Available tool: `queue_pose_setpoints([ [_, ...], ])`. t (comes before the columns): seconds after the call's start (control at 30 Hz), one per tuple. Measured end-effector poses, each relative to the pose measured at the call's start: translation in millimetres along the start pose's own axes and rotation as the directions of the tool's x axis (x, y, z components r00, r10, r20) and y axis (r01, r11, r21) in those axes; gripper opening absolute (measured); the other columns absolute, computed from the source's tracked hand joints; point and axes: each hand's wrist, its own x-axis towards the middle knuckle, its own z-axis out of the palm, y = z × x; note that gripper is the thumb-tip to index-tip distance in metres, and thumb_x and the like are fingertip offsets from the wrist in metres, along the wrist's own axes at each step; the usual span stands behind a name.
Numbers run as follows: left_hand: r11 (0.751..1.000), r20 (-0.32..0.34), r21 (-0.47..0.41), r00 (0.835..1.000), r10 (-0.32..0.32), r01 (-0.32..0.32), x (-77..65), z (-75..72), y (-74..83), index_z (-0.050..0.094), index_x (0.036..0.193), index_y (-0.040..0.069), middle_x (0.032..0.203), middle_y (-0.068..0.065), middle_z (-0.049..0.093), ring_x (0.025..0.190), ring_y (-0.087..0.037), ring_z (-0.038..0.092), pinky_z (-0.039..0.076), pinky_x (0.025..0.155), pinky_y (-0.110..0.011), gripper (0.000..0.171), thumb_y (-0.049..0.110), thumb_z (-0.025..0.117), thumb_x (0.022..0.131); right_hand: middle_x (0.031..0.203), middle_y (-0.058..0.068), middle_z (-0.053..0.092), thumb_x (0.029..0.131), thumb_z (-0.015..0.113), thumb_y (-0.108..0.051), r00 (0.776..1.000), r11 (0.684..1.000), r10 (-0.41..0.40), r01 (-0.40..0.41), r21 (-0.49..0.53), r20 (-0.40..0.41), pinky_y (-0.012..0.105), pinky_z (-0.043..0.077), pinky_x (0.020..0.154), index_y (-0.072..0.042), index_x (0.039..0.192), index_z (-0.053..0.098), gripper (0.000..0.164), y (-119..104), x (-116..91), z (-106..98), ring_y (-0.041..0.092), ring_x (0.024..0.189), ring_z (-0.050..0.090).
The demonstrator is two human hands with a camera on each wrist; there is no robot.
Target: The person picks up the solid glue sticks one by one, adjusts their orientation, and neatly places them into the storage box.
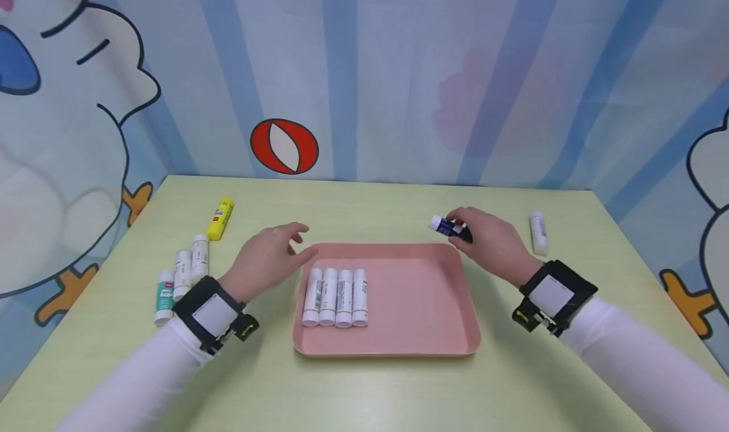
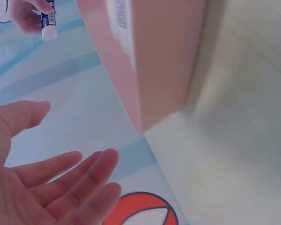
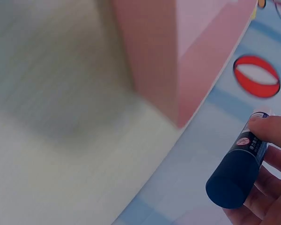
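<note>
Right hand [image 1: 494,242] pinches navy tube [image 1: 447,227], right of frame centre — left hand [image 1: 267,255] empty, fingers loose.
Likely light, stiff, slightly slick plastic — best hold is mid-barrel.

No wording can be read. The navy glue stick [image 3: 239,161] carries a round, pale sign [image 3: 243,141] with red in it, beside tiny white characters. Fine dark print marks the white glue sticks [image 1: 344,299] in the pink tray [image 1: 421,302]; the yellow glue stick [image 1: 216,229] bears small, illegible lettering.
</note>
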Motion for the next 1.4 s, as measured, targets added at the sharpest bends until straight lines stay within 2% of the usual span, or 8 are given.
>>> queue_pose_setpoints([
  [0.17, 0.988, 0.0, -0.025, 0.988, 0.152, -0.152, -1.4, 5.4, 22.3, 0.049, 0.14, 0.004, 0.125, -0.014, 0.059, 0.1, -0.026, 0.062, 0.055, 0.078, -0.038, 0.058, 0.031, 0.067, 0.092, 0.101, 0.009, 0.064, 0.088, 0.073, -0.015, 0.991, 0.991, -0.135, 0.135, -0.008, -0.025, 0.041, 0.053, 0.069, -0.005, 0.118, 0.062, 0.034, -28, -7, 10, 0.023, 0.087, 0.063],
  [0.27, 0.975, 0.017, 0.013, 0.975, 0.223, -0.224, -2.2, 11.0, 36.0, 0.047, 0.142, 0.008, 0.129, -0.011, 0.057, 0.103, -0.024, 0.062, 0.054, 0.083, -0.039, 0.061, 0.035, 0.068, 0.091, 0.097, 0.005, 0.063, 0.086, 0.075, -0.014, 0.978, 0.979, -0.206, 0.205, -0.019, -0.027, 0.037, 0.053, 0.065, -0.007, 0.117, 0.062, 0.034, -43, -11, 14, 0.018, 0.081, 0.062],
  [0.53, 0.938, 0.054, 0.1, 0.943, 0.328, -0.332, -3.4, 23.7, 58.9, 0.05, 0.141, 0.014, 0.131, -0.006, 0.058, 0.112, -0.022, 0.059, 0.049, 0.093, -0.043, 0.063, 0.043, 0.069, 0.088, 0.102, 0.002, 0.064, 0.083, 0.078, -0.013, 0.951, 0.951, -0.308, 0.308, 0.017, 0.012, 0.036, 0.054, 0.073, -0.014, 0.127, 0.059, 0.048, -71, -19, 17, 0.017, 0.087, 0.063],
  [0.7, 0.884, -0.001, 0.125, 0.891, 0.454, -0.45, -4.0, 31.1, 59.6, 0.054, 0.138, 0.02, 0.123, 0.002, 0.065, 0.107, -0.013, 0.063, 0.049, 0.093, -0.037, 0.061, 0.043, 0.074, 0.085, 0.103, 0.0, 0.065, 0.079, 0.081, -0.012, 0.912, 0.912, -0.41, 0.41, 0.003, -0.019, 0.033, 0.052, 0.078, -0.011, 0.113, 0.063, 0.038, -76, -20, 22, 0.014, 0.089, 0.062],
  [0.8, 0.858, -0.029, 0.118, 0.862, 0.507, -0.5, -3.9, 34.0, 59.6, 0.06, 0.131, 0.021, 0.114, 0.004, 0.069, 0.098, -0.008, 0.064, 0.051, 0.085, -0.031, 0.054, 0.041, 0.076, 0.083, 0.097, -0.001, 0.062, 0.079, 0.081, -0.013, 0.902, 0.903, -0.431, 0.431, -0.001, -0.018, 0.029, 0.051, 0.072, -0.012, 0.107, 0.063, 0.034, -78, -21, 24, 0.012, 0.084, 0.058],
  [1.0, 0.87, 0.024, 0.051, 0.872, 0.489, -0.49, -6.4, 35.0, 62.9, 0.069, 0.101, 0.014, 0.083, 0.005, 0.067, 0.068, -0.005, 0.055, 0.046, 0.061, -0.024, 0.032, 0.041, 0.075, 0.084, 0.095, -0.002, 0.061, 0.081, 0.08, -0.014, 0.888, 0.888, -0.46, 0.46, 0.001, -0.016, 0.027, 0.048, 0.068, -0.011, 0.109, 0.062, 0.033, -80, -23, 26, 0.01, 0.078, 0.055],
  [1.27, 0.88, 0.075, 0.005, 0.878, 0.472, -0.474, -7.3, 35.3, 64.2, 0.07, 0.093, 0.015, 0.07, 0.013, 0.058, 0.058, -0.003, 0.05, 0.043, 0.055, -0.021, 0.019, 0.032, 0.075, 0.086, 0.095, -0.002, 0.061, 0.08, 0.081, -0.014, 0.874, 0.875, -0.484, 0.484, -0.003, -0.036, 0.027, 0.048, 0.067, -0.012, 0.107, 0.063, 0.032, -84, -22, 26, 0.011, 0.079, 0.055],
  [1.4, 0.869, 0.075, -0.029, 0.866, 0.494, -0.493, -7.2, 34.5, 61.5, 0.071, 0.093, 0.014, 0.068, 0.012, 0.057, 0.057, -0.004, 0.05, 0.042, 0.054, -0.022, 0.017, 0.029, 0.075, 0.087, 0.097, -0.002, 0.061, 0.081, 0.08, -0.015, 0.877, 0.877, -0.481, 0.481, 0.007, -0.022, 0.027, 0.049, 0.069, -0.011, 0.108, 0.064, 0.032, -86, -20, 24, 0.011, 0.082, 0.057],
])
